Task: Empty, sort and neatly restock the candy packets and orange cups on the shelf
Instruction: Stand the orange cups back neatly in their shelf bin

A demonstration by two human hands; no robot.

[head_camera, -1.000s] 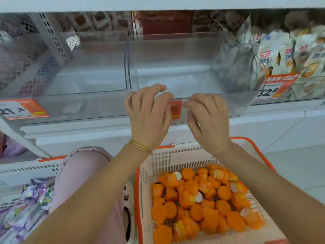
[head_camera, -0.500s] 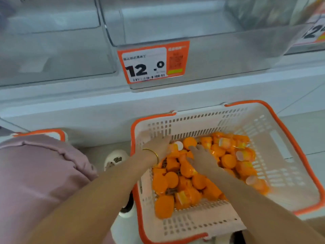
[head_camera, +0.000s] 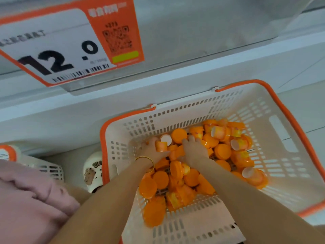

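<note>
Pink cloth (head_camera: 26,199) and a second basket (head_camera: 47,169) sit at the left edge; no candy packets show. The left hand (head_camera: 151,149) and right hand (head_camera: 195,151) both dig, fingers curled, into the orange cups (head_camera: 222,151) heaped in the white basket (head_camera: 175,117); whether either grips one I cannot tell. Emptying looks done; the clear shelf bin (head_camera: 202,32) above, seemingly bare, awaits restocking.

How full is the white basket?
Partly full. Orange cups lie heaped across the floor of the basket, many tipped over; its slotted walls stand bare above the heap.
</note>
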